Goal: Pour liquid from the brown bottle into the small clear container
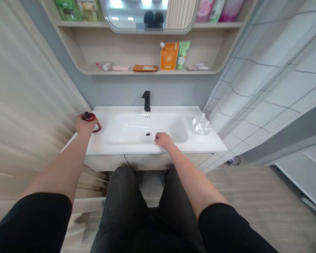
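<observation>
At the left end of the white washbasin (pixel 113 147), my left hand (pixel 83 125) is closed around a dark red, glossy bottle (pixel 89 116) with a black top. My fingers and palm cover much of it, and a curved red part shows beside my hand at the right. My right hand (pixel 163 140) is curled into a fist over the basin's front rim, right of the drain (pixel 147 134); nothing shows in it. Behind the basin stands a black faucet (pixel 146 101). Clear bottles (pixel 201 124) stand at the basin's right end.
Above hangs a shelf unit (pixel 116 72) with a mirror (pixel 150 17). On its lower shelf are an orange pouch (pixel 169 56), a green tube (pixel 183 55), a flat orange packet (pixel 145 68) and a pink item (pixel 121 67). A beige curtain (pixel 28 105) borders the left, white tiles (pixel 252 88) the right.
</observation>
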{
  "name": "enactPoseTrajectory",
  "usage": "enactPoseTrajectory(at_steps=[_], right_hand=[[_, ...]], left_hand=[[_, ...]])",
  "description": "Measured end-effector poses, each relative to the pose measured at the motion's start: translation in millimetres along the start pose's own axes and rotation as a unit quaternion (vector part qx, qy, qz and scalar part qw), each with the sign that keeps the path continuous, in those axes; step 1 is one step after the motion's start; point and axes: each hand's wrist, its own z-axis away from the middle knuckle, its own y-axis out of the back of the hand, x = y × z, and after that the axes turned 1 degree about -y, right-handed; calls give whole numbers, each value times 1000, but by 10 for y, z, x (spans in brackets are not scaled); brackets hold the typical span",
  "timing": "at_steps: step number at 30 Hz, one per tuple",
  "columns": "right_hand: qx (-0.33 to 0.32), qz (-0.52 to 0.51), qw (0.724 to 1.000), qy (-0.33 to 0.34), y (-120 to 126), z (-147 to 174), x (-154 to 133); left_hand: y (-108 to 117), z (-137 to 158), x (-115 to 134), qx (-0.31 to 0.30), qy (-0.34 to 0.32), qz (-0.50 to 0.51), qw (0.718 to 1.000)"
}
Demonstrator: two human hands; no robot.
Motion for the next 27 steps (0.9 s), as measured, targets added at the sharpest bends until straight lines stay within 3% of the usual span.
enactPoseTrajectory(at_steps=[2, 3, 6, 9, 12, 15, 18, 20, 22, 24, 27], right_hand=[[2, -28, 1000, 11, -8, -10, 7], [6, -50, 999, 20, -15, -13, 13], [28, -131, 989, 62, -33, -9, 44], [68, -216, 965, 129, -22, 22, 98], [123, -270, 948, 115, 21, 57, 164], [141, -283, 948, 44, 67, 72, 215], [154, -299, 942, 8, 93, 57, 228], [173, -312, 934, -25, 99, 36, 226], [187, -326, 925, -60, 99, 10, 227], [190, -336, 919, -79, 93, -13, 232], [180, -343, 918, -81, 80, -29, 233]], left_hand=[[-301, 104, 222, 73, 47, 55, 995], [-492, 194, 377, 69, 35, 83, 994], [-1122, 578, 979, -5, -42, 140, 989], [-1658, 962, 1626, -57, -67, 186, 979], [-1993, 1160, 2087, -90, -76, 232, 966], [-2052, 1172, 2180, -162, -96, 258, 947], [-1751, 1157, 1807, -172, -134, 207, 954], [-1384, 1202, 1317, -94, -130, 117, 980], [-963, 1292, 712, 5, -70, 32, 997], [-554, 1394, 110, 95, 1, -32, 995], [-37, 1468, -564, 151, 45, -137, 978]])
